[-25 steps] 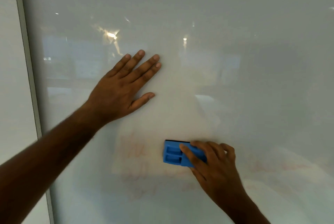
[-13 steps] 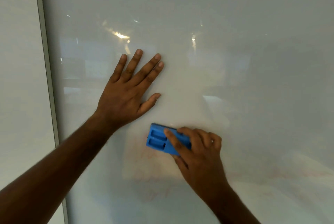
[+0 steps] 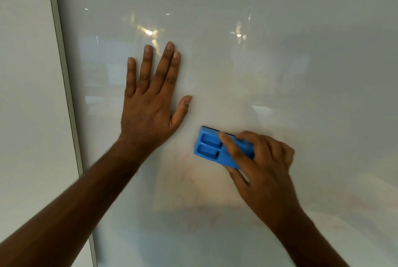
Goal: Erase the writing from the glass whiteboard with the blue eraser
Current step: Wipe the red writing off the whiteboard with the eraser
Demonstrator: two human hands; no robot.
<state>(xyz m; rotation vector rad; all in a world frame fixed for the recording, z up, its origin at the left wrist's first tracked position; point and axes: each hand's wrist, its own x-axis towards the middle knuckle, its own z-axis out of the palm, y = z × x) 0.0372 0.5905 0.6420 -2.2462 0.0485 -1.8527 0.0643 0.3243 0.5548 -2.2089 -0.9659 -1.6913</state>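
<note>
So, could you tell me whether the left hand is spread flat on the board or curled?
Spread flat: the left hand rests on the glass whiteboard, fingers straight and holding nothing.

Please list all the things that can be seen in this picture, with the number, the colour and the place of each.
whiteboard: one, pale grey glass with light reflections, fills most of the view
frame strip: one, grey, along the board's left edge
wall: one, off-white, left of the strip
writing: faint reddish traces, lower middle of the board, below the eraser
eraser: one, blue, against the board at centre right
left hand: one, flat on the board, fingers straight
right hand: one, grips the eraser
</note>
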